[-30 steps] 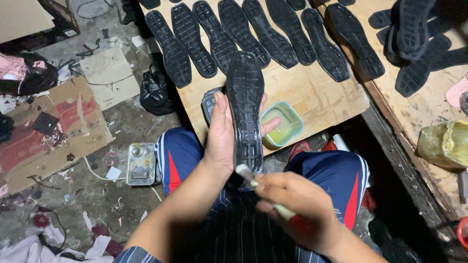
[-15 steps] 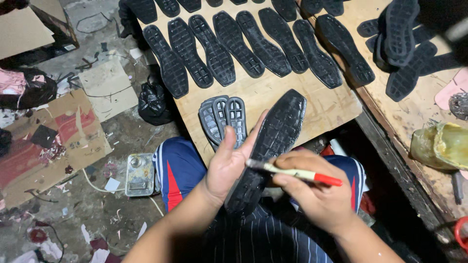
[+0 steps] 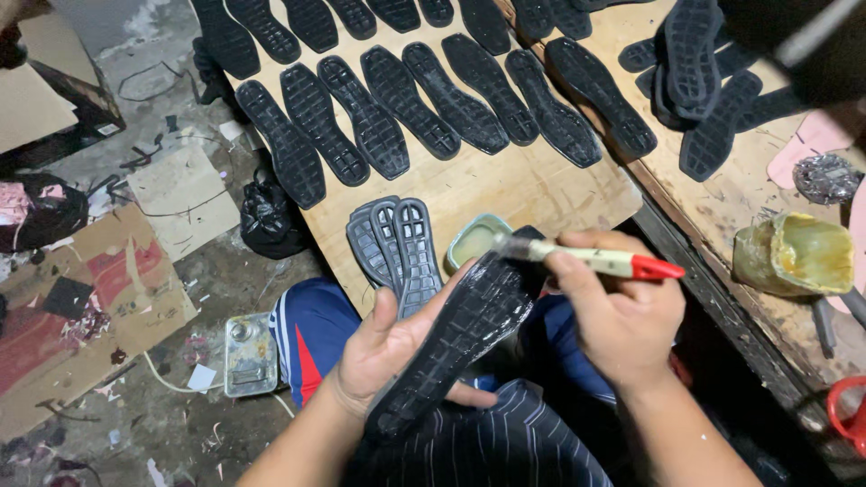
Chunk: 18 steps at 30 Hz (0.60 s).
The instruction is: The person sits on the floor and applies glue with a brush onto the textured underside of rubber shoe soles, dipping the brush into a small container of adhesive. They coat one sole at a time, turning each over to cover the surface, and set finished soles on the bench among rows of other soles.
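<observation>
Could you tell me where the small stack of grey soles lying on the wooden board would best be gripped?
Probably at the narrow waist of the stack of grey soles, pinching both long edges from above. The stack lies flat on the wooden board, tread up, with bare wood on its left. The glue tin and the black sole in the left hand crowd its right side.

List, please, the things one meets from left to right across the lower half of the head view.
Cardboard sheet → small metal tin → left hand → black sole → right hand holding a brush → yellowish glue container.
</observation>
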Each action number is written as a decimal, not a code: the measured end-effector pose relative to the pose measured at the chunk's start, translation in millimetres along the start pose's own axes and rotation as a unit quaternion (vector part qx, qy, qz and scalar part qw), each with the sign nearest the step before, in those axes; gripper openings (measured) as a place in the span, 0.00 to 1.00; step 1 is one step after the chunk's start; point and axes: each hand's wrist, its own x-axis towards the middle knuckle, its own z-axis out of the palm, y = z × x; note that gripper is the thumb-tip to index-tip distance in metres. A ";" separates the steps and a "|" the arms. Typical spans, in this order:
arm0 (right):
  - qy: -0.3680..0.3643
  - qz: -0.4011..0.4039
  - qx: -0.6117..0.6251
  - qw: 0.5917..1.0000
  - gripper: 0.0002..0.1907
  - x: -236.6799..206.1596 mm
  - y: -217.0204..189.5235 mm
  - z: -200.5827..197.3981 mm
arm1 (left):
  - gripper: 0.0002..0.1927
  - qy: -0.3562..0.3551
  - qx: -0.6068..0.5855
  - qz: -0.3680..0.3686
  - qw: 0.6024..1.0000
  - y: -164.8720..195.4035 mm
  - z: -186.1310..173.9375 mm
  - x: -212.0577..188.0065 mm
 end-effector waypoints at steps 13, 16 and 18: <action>-0.037 0.079 -0.020 0.996 0.12 -22.9 7.7 5.9 | 0.57 0.001 0.025 0.002 1.000 -2.4 -10.8 -13.4; 0.076 0.073 -0.042 0.994 0.09 -0.4 13.9 -3.1 | 0.58 0.007 0.019 -0.001 1.000 -3.8 -11.1 -17.3; 0.109 0.114 0.037 0.987 0.09 7.1 16.1 -11.2 | 0.58 0.010 0.004 -0.001 1.000 -3.7 -12.0 -20.2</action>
